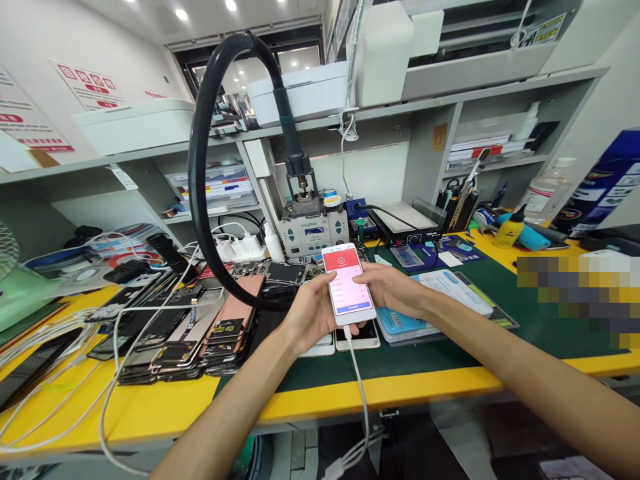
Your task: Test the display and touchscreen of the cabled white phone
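over the green mat (pixel 540 320) on the yellow bench (pixel 150 407), a person holds a white phone (pixel 347 283) up, its screen lit red at the top and white lower down. the left hand (pixel 310 313) cradles the phone from below and along its left edge, fingers wrapped round the back, thumb on the side. the right hand (pixel 387 288) is at the phone's right edge, thumb laid across the screen near its middle, the other fingers curled behind; whether they press the back i cannot tell. a white cable (pixel 361 393) runs from the phone's bottom end down past the bench edge. just under the phone two more white handsets (pixel 350 341) lie flat on the mat. left of the hands is a heap of dark and rose-gold phone parts (pixel 210 333). behind the phone stands a grey rework station (pixel 313 230), with a thick black hose (pixel 197 160) looping up and over it. a yellow bottle (pixel 510 232) stands further right.
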The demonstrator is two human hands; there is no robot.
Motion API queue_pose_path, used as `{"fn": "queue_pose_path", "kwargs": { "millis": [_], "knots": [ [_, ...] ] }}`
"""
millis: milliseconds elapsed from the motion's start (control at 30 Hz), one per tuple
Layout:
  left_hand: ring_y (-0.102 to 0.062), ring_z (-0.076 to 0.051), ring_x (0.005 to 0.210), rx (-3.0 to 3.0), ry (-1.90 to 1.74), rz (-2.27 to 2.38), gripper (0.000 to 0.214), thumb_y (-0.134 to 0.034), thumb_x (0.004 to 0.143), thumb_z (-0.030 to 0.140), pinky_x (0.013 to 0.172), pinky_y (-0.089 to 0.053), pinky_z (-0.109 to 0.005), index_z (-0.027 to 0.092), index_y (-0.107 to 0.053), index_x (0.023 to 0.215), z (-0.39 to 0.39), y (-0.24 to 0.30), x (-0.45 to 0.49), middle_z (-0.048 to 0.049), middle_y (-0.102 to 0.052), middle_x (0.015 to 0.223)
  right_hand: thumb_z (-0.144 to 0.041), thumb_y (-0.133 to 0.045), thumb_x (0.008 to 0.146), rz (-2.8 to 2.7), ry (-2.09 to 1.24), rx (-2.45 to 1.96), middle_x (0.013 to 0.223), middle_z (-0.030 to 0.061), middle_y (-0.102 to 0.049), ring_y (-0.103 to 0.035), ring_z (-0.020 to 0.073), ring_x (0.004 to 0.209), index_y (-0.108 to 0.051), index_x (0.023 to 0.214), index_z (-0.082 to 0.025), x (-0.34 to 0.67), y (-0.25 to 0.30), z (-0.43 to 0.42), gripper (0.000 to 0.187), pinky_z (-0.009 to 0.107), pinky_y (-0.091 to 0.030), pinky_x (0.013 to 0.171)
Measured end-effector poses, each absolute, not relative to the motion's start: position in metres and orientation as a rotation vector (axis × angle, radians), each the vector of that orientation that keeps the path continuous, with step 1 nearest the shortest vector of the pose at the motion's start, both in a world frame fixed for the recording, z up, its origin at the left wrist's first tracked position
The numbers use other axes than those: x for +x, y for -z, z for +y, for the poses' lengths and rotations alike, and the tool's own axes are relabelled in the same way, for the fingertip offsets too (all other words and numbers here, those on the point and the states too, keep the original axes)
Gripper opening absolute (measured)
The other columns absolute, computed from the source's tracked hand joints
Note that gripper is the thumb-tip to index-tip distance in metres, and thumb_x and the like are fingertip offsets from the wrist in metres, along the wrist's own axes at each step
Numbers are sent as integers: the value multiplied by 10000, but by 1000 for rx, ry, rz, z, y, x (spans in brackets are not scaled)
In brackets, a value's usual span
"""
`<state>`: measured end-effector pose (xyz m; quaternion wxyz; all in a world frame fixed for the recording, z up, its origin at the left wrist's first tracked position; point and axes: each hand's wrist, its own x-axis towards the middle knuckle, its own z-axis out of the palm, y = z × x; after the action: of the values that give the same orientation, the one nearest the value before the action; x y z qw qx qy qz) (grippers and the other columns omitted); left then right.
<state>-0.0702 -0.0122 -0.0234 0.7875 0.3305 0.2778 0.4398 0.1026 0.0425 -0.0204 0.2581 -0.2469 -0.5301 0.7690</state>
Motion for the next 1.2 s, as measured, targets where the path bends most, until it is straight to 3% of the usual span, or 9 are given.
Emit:
{"fn": "queue_pose_path", "kwargs": {
  "millis": [400, 767, 1000, 1200],
  "knots": [
    [-683, -257, 756, 691, -942, 594, 493, -388, 936, 390, 570, -565, -355, 147, -473, 1356, -12, 25, -71, -170, -683, 989, -170, -604, 818, -1533, -2004, -753, 963, 96, -728, -698, 222, 731, -543, 1210, -184, 101, 17, 38, 397, 350, -572, 589],
    [-682, -291, 739, 706, -940, 604, 512, -381, 933, 395, 534, -555, -410, 143, -452, 1373, -13, 23, -71, -178, -680, 1027, -217, -534, 862, -1484, -2035, -716, 1044, 105, -715, -700, 242, 817, -549, 1229, -203, 101, 18, 39, 367, 365, -581, 620],
    [-677, -254, 751, 695, -940, 570, 481, -386, 935, 407, 588, -549, -359, 166, -481, 1341, -13, 23, -71, -150, -688, 989, -253, -490, 880, -1433, -2092, -643, 1012, 95, -725, -696, 238, 725, -507, 1263, -212, 102, 18, 38, 385, 371, -570, 566],
    [-677, -312, 714, 760, -910, 545, 558, -356, 917, 483, 541, -520, -391, 131, -481, 1331, -13, 25, -73, -182, -682, 965, -304, -445, 919, -1409, -2103, -642, 1027, 93, -726, -703, 238, 717, -469, 1304, -212, 99, 17, 35, 397, 364, -564, 561]
  ]
}}
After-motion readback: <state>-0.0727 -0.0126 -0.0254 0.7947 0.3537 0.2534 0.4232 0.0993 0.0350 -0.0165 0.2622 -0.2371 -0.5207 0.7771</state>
